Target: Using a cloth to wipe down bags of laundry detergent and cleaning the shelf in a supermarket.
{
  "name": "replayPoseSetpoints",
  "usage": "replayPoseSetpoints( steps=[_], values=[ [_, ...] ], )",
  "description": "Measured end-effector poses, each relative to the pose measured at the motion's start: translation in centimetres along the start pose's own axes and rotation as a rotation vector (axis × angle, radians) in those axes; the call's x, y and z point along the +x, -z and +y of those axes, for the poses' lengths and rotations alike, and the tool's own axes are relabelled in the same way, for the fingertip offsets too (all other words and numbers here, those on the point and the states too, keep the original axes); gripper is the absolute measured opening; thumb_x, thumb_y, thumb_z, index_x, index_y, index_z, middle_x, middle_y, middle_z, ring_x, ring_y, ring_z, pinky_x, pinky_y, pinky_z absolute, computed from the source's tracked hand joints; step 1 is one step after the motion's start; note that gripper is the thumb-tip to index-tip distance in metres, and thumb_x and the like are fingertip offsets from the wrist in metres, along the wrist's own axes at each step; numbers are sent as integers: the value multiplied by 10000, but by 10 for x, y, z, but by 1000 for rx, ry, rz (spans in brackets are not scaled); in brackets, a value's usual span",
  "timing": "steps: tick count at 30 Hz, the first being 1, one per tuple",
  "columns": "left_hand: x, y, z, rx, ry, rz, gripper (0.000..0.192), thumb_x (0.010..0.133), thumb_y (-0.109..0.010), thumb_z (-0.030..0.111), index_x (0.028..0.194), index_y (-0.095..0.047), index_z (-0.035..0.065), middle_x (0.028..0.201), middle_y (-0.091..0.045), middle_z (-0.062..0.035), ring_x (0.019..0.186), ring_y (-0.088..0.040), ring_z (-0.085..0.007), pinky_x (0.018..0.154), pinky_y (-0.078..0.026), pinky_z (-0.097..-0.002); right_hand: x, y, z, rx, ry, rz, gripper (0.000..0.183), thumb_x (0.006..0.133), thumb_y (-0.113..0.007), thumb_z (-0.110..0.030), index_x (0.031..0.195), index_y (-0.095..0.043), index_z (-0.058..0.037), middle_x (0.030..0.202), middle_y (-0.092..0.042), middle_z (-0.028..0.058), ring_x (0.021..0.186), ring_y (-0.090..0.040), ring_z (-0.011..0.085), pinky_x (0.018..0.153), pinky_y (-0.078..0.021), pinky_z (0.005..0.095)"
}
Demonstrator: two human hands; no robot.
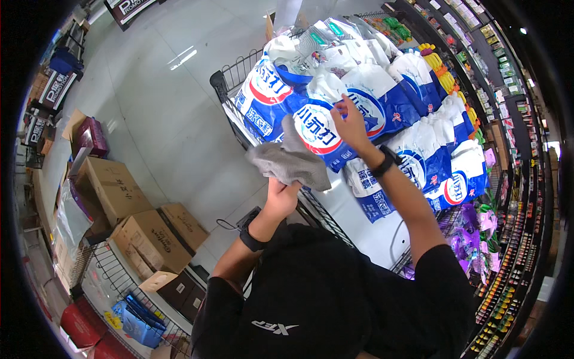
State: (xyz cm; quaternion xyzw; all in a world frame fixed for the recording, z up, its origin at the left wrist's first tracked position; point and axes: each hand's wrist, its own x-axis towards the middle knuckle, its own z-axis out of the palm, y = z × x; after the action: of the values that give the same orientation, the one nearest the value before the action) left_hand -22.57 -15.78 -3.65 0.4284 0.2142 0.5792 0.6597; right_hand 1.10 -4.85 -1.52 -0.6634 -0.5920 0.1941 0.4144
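My left hand (281, 197) grips a crumpled grey cloth (293, 164), which hangs in front of a wire display stand. Over the stacked laundry powder bags, my right hand (349, 121) has its fingers apart and nothing in them. Below it lies a blue and white laundry powder bag (314, 128) with a red-edged round emblem; whether the fingers touch it I cannot tell. Another such bag (267, 92) stands at the stand's corner. More bags (410, 168) fill the side nearer my right arm. A pale board (376, 242) shows at the front of the stand.
The stand's wire rim (244, 63) ends in a black corner post (218, 85). Purple and pink packages (466, 238) sit past my right arm, beside long stocked shelves (515, 251). Cardboard boxes (152, 240) and a wire rack (107, 264) stand on the left. Grey tiled floor (157, 103) lies between.
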Motion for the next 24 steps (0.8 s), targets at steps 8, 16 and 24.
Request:
replayPoseSetpoints(
  steps=[8, 16, 24],
  values=[
    [23, 9, 67, 719, -147, -393, 647, 703, -782, 105, 1266, -474, 21, 1222, -568, -119, 1121, -552, -246, 943, -453, -394, 95, -3, 119, -475, -50, -95, 904, 758, -695, -433, 1338, -335, 160, 1227, -519, 354, 1159, -524, 432, 988, -422, 431],
    [-18, 54, 52, 296, -6, -123, 747, 784, -776, 181, 1401, -376, 49, 1383, -470, -105, 1231, -480, -241, 1042, -381, -398, 96, -5, 100, -618, 75, -496, 479, 914, -490, -422, 931, -624, 39, 923, -647, 273, 872, -630, 414, 781, -467, 483],
    [46, 23, 102, 1061, -273, -140, 478, 784, -700, 58, 1242, -564, 44, 1212, -588, -126, 1161, -539, -260, 982, -422, -378, 47, 59, 28, -512, 22, -719, 470, 932, -480, -346, 859, -616, 98, 786, -625, 276, 734, -620, 361, 691, -457, 434]
  ],
)
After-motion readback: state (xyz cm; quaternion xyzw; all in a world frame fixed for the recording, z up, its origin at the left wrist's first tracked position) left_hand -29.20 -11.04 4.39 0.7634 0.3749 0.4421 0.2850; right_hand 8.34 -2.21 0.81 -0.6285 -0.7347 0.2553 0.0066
